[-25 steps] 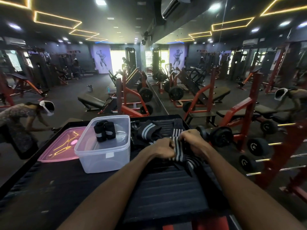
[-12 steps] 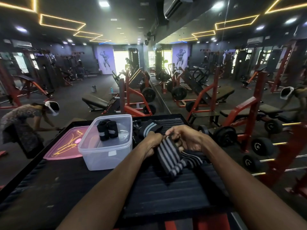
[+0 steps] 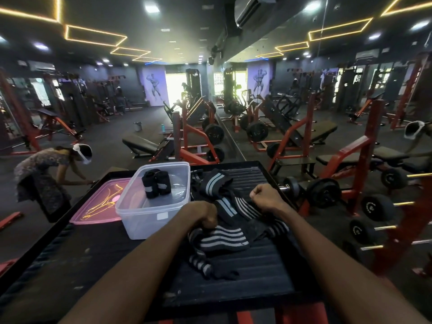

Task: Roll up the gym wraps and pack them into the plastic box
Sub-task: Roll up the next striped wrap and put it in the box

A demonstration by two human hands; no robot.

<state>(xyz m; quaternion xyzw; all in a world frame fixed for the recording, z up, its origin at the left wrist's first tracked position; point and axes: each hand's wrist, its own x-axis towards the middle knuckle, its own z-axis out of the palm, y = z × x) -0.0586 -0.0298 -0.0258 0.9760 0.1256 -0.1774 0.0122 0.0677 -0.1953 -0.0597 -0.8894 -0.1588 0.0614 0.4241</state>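
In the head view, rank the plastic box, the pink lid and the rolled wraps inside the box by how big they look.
1. plastic box and pink lid: too close to rank, since the box hides part of the lid.
2. rolled wraps: clearly smallest.

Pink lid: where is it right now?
Head view, left of centre: the pink lid lies flat on the black platform, immediately left of the plastic box.
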